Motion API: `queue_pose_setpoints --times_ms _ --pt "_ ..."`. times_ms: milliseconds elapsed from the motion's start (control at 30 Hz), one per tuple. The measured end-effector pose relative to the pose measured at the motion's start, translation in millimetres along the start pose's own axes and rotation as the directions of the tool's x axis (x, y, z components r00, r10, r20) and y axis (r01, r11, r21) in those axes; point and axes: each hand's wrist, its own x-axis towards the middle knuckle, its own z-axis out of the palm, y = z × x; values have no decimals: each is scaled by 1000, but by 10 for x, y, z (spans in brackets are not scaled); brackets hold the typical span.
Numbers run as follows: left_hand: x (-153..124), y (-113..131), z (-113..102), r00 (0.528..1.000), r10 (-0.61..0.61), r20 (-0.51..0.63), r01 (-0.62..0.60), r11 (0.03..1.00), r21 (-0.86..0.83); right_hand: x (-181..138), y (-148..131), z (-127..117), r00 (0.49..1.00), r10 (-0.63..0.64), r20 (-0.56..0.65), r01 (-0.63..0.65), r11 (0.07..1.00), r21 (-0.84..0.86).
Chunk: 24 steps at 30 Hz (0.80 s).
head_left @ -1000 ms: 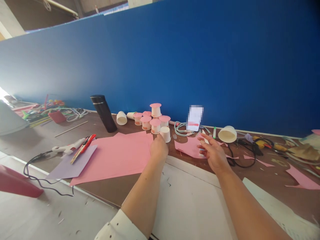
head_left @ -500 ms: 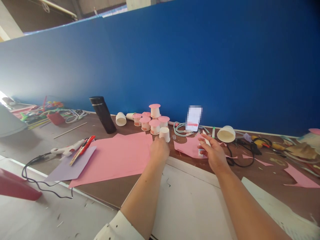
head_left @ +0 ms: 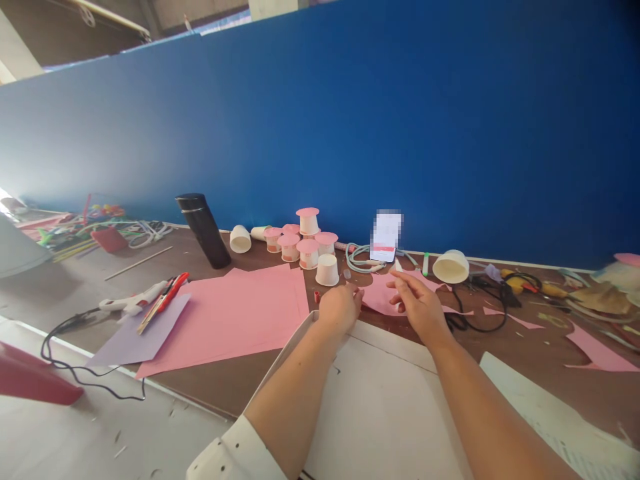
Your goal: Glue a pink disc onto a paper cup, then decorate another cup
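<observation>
A small white paper cup [head_left: 327, 269] stands upside down just beyond my left hand [head_left: 341, 308]. The fingers of that hand are curled beside the edge of a cut pink paper piece [head_left: 377, 297]; whatever they hold is hidden. My right hand [head_left: 419, 305] is closed around a slim white tube [head_left: 398, 266], mostly covered by the fingers, above the pink piece. Near my left wrist lies a small red cap [head_left: 317, 297]. Behind the lone cup, several small cups topped with pink paper discs [head_left: 308, 246] form a cluster, one raised above the others.
Large pink sheets [head_left: 240, 307] lie at left, with a glue gun [head_left: 133, 300] and red utility knife [head_left: 163, 302] on purple paper [head_left: 150, 337]. A black flask [head_left: 204, 230], phone [head_left: 386, 235], cables and tipped cup [head_left: 451, 266] line the blue partition [head_left: 350, 133]. A white board [head_left: 385, 400] lies under my forearms.
My left hand has come off the small white cup and moved right and nearer, toward my right hand. The cup stays standing, and the red cap now shows. My right hand has shifted slightly left.
</observation>
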Motion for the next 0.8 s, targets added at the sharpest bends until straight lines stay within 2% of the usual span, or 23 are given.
queue_pose_setpoints --times_ms 100,167,300,400,500,600,700,800 --pt "20 5 -4 1000 -16 -4 16 1000 -13 32 30 -46 999 2 -49 -1 1000 11" --pt "47 -13 -68 996 -71 -53 70 997 -19 51 48 -76 995 18 -93 -17 1000 6" --pt "127 -139 -333 961 -155 -228 181 979 97 74 77 -112 982 32 -186 -34 999 -12" --pt "191 -270 -509 923 -248 -295 298 944 141 84 103 -116 977 31 -211 -37 999 -27" --pt "238 -366 -566 903 -324 -281 368 922 121 86 116 -113 978 30 -204 -38 999 -37" --pt "258 -404 -549 921 -315 -230 352 924 146 76 88 -111 980 32 -197 -41 998 -43" --pt "263 -396 -541 946 -293 -141 325 881 344 66 44 -110 980 20 -200 -34 997 -65" --pt "267 -375 -555 951 -307 -46 287 814 504 75 40 -103 979 16 -205 -31 997 -68"
